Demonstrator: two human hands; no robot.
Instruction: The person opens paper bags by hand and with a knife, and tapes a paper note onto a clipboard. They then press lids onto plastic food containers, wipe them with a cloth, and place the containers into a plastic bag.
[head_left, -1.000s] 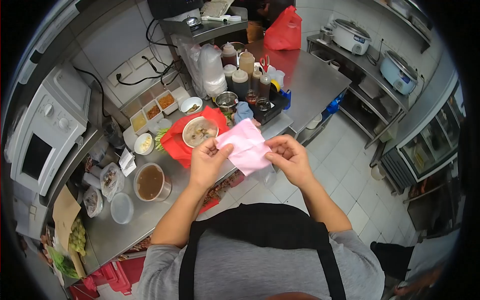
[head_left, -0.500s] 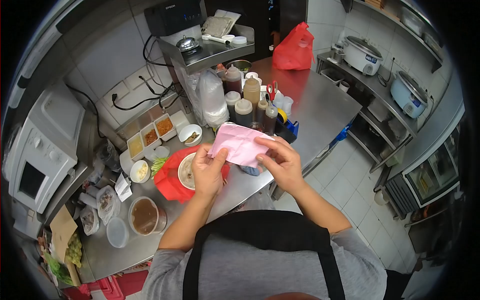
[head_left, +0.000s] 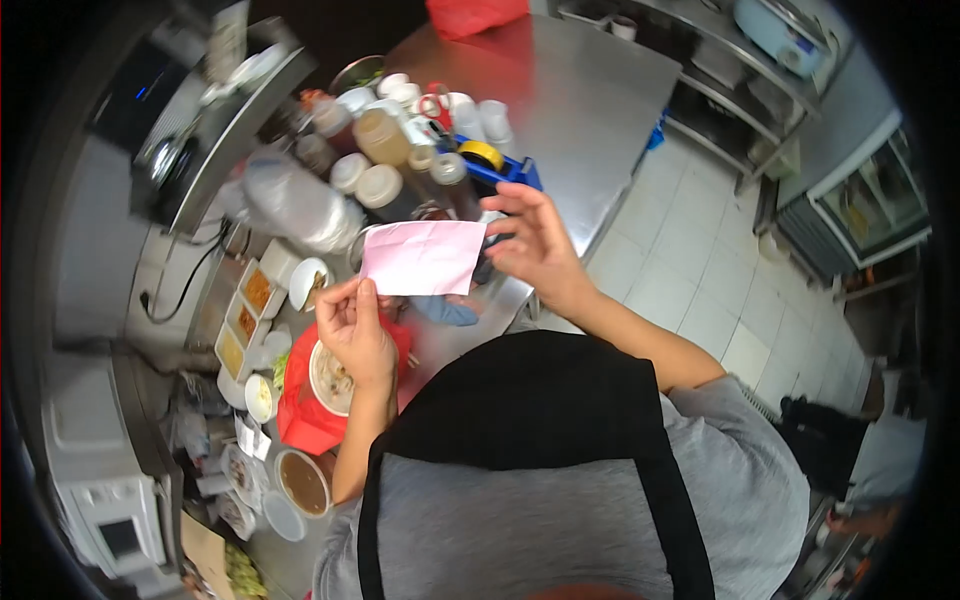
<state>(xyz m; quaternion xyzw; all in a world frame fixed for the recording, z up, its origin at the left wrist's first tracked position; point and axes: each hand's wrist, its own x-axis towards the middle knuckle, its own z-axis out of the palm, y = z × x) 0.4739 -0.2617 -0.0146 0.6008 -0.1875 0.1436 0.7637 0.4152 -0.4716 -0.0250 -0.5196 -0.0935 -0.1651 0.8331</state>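
A creased pink paper slip [head_left: 424, 257] is pinched at its lower left corner between the thumb and fingers of my left hand [head_left: 358, 335]. My right hand [head_left: 538, 245] is just off the slip's right edge, fingers apart and holding nothing. Below my left hand, a white bowl of food [head_left: 328, 385] sits in an opened red plastic bag [head_left: 300, 425] on the steel counter. A blue cloth-like item [head_left: 445, 311] lies beneath the slip, partly hidden. Behind the slip stand several sauce bottles [head_left: 383, 135] and a blue tape dispenser [head_left: 520, 172] with yellow tape.
Small trays of toppings [head_left: 246, 320] and a tub of brown liquid [head_left: 303, 482] line the left side. Red-handled scissors [head_left: 436, 106] stand among the bottles. A steel shelf [head_left: 240, 125] juts out at upper left. Another person [head_left: 850, 440] is partly visible at right.
My right hand has let go of the pink slip and moved off to its right. The slip stays in my left hand, now spread flatter. The head view has turned and shifted.
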